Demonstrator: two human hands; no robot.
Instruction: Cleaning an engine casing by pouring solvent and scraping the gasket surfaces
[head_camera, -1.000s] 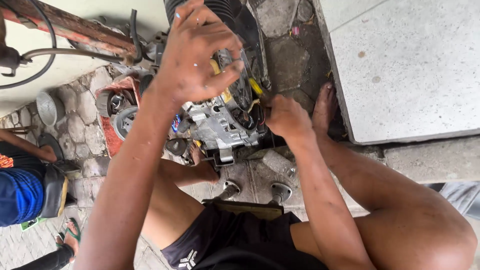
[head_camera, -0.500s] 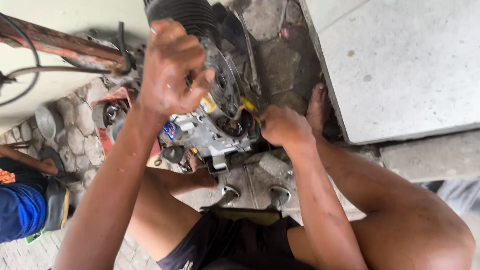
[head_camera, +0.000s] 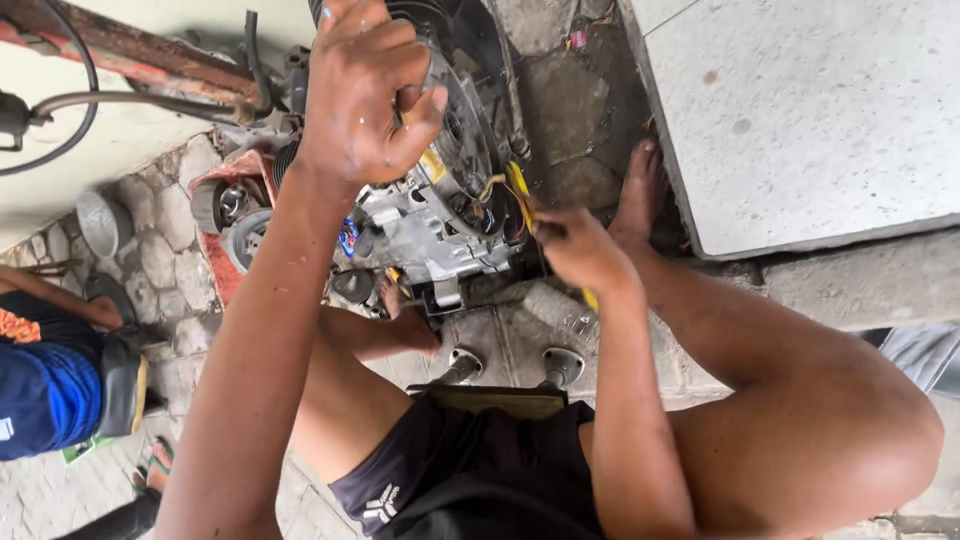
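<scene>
Between the person's bare knees, a grey metal engine (head_camera: 430, 215) is sitting on the stone floor (head_camera: 520, 340), its black finned top lying far and partly cut off. Over it the left hand (head_camera: 365, 95) is curling its fingers shut around something too hidden to make out. At the engine's right side the right hand (head_camera: 580, 250) is pinching yellow wires (head_camera: 515, 190), whose ends are disappearing behind its fingers.

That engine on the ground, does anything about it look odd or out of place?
Yes: the engine lies opened on the stone paving, yellow wires spilling loose from its side. The right hand pinches them; the left hand grips its top.
</scene>
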